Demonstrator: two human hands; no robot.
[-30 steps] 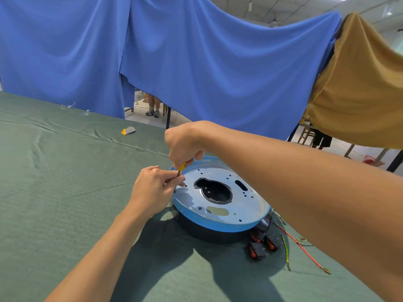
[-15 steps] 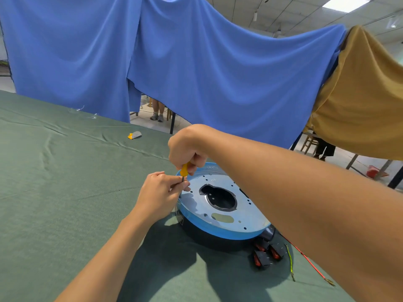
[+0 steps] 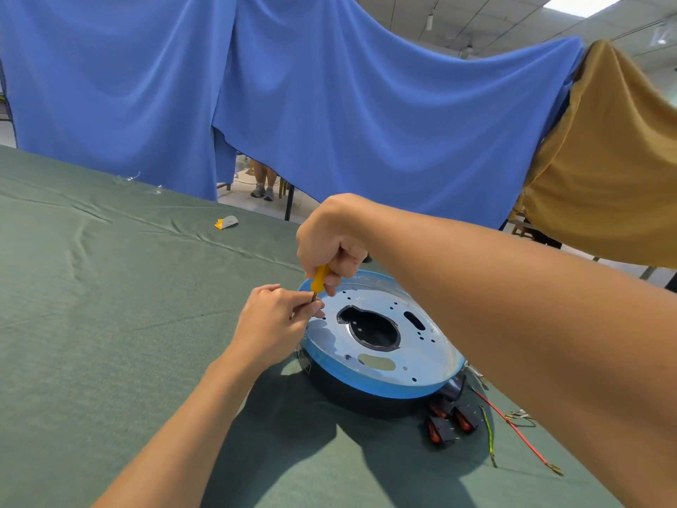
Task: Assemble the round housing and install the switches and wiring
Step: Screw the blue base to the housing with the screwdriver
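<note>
The round housing (image 3: 381,364) lies flat on the green table cloth, a black base under a silvery plate with a blue rim and a large dark cut-out. My right hand (image 3: 331,240) grips a yellow-handled screwdriver (image 3: 319,278), tip down at the plate's left edge. My left hand (image 3: 276,320) pinches the screwdriver's shaft at the tip; any screw there is hidden by the fingers. Black switches with red rockers (image 3: 450,421) lie by the housing's near right side. A red wire (image 3: 513,425) and a yellow-green wire (image 3: 489,436) lie beside them.
A small yellow and grey item (image 3: 226,222) lies far back on the cloth. Blue drapes (image 3: 329,104) and a mustard drape (image 3: 615,177) hang behind the table. A person's legs (image 3: 263,179) show through the gap. My right forearm crosses above the housing's right side.
The view has shifted slightly. More of the yellow handle shows below my right fist. Both hands stay at the plate's left edge.
</note>
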